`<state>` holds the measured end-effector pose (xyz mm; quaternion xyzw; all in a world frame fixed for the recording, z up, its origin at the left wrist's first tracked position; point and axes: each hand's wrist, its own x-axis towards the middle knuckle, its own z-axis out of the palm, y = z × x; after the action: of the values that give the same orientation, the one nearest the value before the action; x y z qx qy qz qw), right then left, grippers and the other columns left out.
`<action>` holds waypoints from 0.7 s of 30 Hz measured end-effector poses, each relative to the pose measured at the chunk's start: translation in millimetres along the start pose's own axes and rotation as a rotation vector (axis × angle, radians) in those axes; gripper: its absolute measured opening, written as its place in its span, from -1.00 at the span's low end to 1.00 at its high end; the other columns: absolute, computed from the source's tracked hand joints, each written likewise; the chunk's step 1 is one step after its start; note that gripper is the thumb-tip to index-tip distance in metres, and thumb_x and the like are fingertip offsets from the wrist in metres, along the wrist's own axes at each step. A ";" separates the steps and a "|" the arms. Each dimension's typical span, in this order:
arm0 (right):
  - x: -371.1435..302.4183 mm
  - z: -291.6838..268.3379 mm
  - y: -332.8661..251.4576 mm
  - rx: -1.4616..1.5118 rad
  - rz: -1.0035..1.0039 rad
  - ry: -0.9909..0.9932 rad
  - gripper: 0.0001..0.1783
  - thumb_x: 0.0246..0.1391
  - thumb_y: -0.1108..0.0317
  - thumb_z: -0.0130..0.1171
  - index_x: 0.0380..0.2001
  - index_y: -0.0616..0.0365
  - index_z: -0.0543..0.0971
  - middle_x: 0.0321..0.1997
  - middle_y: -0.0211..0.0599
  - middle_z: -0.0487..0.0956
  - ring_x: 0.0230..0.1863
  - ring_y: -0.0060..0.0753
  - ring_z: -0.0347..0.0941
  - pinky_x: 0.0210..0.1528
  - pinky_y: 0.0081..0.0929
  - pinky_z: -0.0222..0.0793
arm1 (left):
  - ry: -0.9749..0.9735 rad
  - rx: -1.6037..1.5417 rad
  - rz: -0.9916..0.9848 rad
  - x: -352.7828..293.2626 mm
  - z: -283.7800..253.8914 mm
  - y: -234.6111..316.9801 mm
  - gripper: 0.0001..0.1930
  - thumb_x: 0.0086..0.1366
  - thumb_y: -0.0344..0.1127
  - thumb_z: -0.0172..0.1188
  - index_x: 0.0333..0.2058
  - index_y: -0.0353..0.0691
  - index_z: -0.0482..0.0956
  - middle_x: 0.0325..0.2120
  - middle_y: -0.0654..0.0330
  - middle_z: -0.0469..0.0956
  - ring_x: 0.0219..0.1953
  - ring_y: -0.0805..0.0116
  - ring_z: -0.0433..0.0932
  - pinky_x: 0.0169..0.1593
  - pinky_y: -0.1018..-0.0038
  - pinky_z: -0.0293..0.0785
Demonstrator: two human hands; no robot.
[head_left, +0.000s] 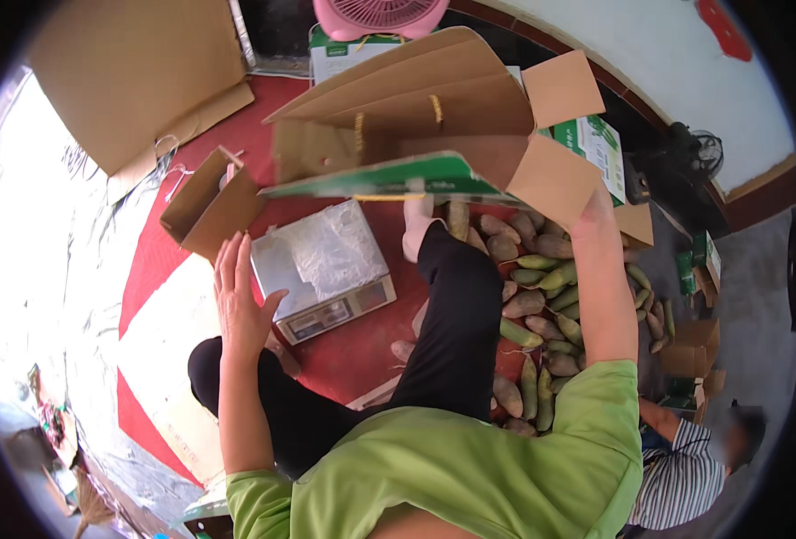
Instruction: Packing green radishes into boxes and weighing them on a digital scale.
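A large open cardboard box (470,144) with a green printed outer side and yellow rope handles spreads out in front of me, its flaps folded outward. My right hand (595,214) grips the box at its right-hand flap, which partly hides the fingers. On the left, my left hand (239,292) is raised with fingers stretched and thumb apart, holding nothing. It is near a smaller brown cardboard box (214,207) and a digital weighing scale (326,256) with plastic film over its plate. Green and pinkish radishes (541,301) lie in a pile beside my right leg.
A pink fan (382,16) stands at the back on a green and white carton (335,56). A big cardboard sheet (137,81) leans at far left. Red matting (326,368) covers the floor between my legs. A person in a striped shirt (685,481) is at the lower right.
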<state>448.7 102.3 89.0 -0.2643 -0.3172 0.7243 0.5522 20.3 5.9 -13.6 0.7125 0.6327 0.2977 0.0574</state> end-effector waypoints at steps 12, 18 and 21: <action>62.4 -25.5 125.7 -0.201 0.274 -0.027 -0.75 0.18 0.33 0.06 -0.13 0.21 0.53 -0.25 -0.38 0.56 -0.24 -0.59 0.49 -0.26 -0.65 0.43 | 0.206 0.119 0.125 -30.5 -33.0 -17.8 -0.84 -0.11 -0.56 0.23 -0.48 -0.22 0.55 -0.48 0.20 0.49 -0.37 0.19 0.51 -0.29 0.33 0.42; 84.6 -57.8 182.0 -0.059 0.402 0.208 -0.73 0.19 0.26 0.04 -0.10 0.14 0.52 -0.20 -0.28 0.61 -0.29 -0.40 0.56 -0.32 -0.52 0.49 | 0.098 0.268 0.121 -30.8 -25.7 -15.6 -0.90 -0.04 -0.50 0.23 -0.47 -0.20 0.56 -0.48 0.24 0.48 -0.39 0.25 0.51 -0.30 0.35 0.43; 86.2 -72.7 193.9 -0.362 0.566 0.227 -0.78 0.19 0.23 0.03 -0.15 0.01 0.52 -0.30 -0.41 0.60 -0.36 -0.43 0.56 -0.43 -0.46 0.45 | -0.043 0.345 0.081 -29.8 -18.2 -13.6 -0.94 0.02 -0.46 0.19 -0.48 -0.17 0.56 -0.47 0.27 0.47 -0.36 0.27 0.52 -0.29 0.37 0.43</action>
<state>357.9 161.2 -107.4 -0.5139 -0.2913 0.7468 0.3056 -1.2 -24.8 -15.4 0.7431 0.6437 0.1714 -0.0642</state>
